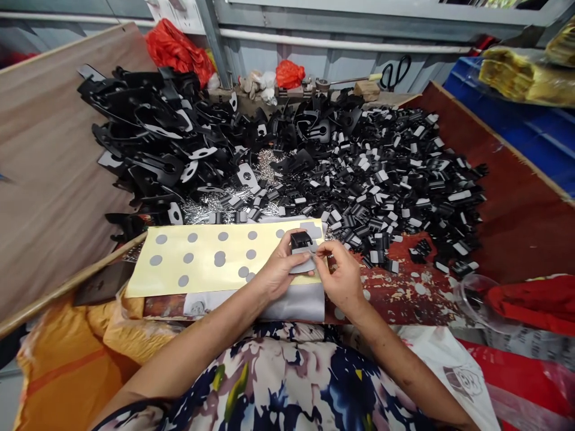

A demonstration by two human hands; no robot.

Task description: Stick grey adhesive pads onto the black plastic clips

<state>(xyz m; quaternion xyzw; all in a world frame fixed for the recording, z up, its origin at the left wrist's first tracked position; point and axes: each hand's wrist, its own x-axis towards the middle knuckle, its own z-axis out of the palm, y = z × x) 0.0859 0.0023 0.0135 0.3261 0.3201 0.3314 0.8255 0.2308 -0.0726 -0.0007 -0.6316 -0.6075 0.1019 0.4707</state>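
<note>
My left hand is closed around a black plastic clip with a grey pad, its thumb lying across the grey face. At the clip's right edge, the thumb and fingers of my right hand are pinched together. What they grip there is too small to make out. Under both hands lies a pale yellow sheet with rows of grey round stickers, a few of them overlapping. Beyond the sheet spreads a heap of small black clips with grey pads.
Larger black plastic parts are piled at the left, beside a wooden board. Small shiny metal pieces lie between the piles. Black-handled scissors and red bags are at the back. A clear plastic tub stands at the right.
</note>
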